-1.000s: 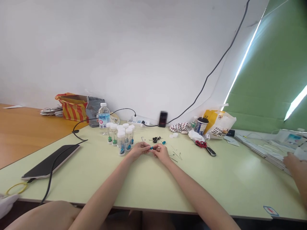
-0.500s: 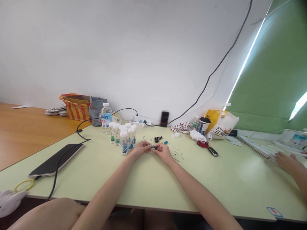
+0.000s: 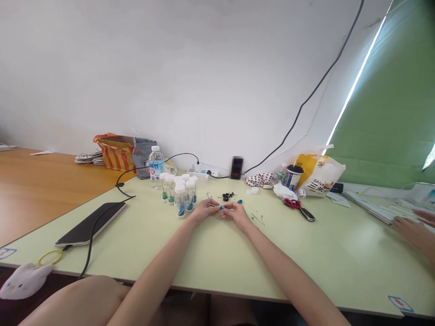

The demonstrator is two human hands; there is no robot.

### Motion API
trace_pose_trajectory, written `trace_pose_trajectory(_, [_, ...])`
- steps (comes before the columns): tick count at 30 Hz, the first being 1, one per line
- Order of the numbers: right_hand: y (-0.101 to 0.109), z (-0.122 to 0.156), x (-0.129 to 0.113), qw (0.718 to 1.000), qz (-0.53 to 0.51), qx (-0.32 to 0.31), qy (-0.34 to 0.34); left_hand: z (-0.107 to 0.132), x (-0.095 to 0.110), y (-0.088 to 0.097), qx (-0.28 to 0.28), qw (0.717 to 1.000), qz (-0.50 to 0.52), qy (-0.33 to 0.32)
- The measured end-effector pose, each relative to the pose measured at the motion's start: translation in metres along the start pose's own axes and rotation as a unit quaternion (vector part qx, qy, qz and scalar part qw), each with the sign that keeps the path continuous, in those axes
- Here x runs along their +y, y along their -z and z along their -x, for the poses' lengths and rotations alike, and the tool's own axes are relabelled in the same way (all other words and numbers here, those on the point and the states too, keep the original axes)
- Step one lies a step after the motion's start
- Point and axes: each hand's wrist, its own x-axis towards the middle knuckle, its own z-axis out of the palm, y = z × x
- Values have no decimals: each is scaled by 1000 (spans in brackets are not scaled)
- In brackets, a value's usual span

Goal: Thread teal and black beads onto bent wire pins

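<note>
My left hand (image 3: 206, 211) is closed in a pinch, a thin metal rod (image 3: 214, 205) lying across its fingertips. A small blue piece (image 3: 221, 208) sits at the rod's end, pinched by the fingers of my right hand (image 3: 237, 214). The fingertips nearly meet just above the table. Beyond them lie a cluster of small black pieces (image 3: 227, 196) and another blue piece (image 3: 239, 202). Thin rods (image 3: 258, 219) are scattered to the right of my right hand. Left of my left hand stand several clear tubes (image 3: 180, 203) with white caps, holding green or blue pieces.
A water bottle (image 3: 156, 168) stands behind the tubes, with a dark tablet (image 3: 91, 223) and cable to the left. Red-handled scissors (image 3: 291, 203), a lidded cup (image 3: 292, 177) and a bag (image 3: 321, 176) are at right. Another person's hands (image 3: 411, 228) touch papers at the far right.
The view has shifted slightly, moving the scene to the right. A thin rod now shows across my left fingertips; both hands stay close together around the small blue piece.
</note>
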Motion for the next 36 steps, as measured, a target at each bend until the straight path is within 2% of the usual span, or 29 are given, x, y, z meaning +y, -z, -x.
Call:
trace_pose_trajectory(7, [-4,3,-6,999,33,7,-31,1,1,-2,-3,1000,11,3])
trace_pose_trajectory(13, [-2,2,-6,998,50,-27,-36,3,6,-5,24,999,49,5])
trace_pose_trajectory(18, [0,-2,-3,994,78,-28,-77,5,9,-3,-3,998,62,9])
trace_pose_trajectory(24, [-2,-3,-2,997,56,-11,-51,6,9,-5,-21,999,45,15])
trace_pose_trajectory(30, [-1,2,-6,997,47,-50,-22,8,13,-7,-19,999,36,17])
trace_pose_trajectory(36, [-1,1,-4,996,62,-61,-35,9,14,-9,-29,999,36,14])
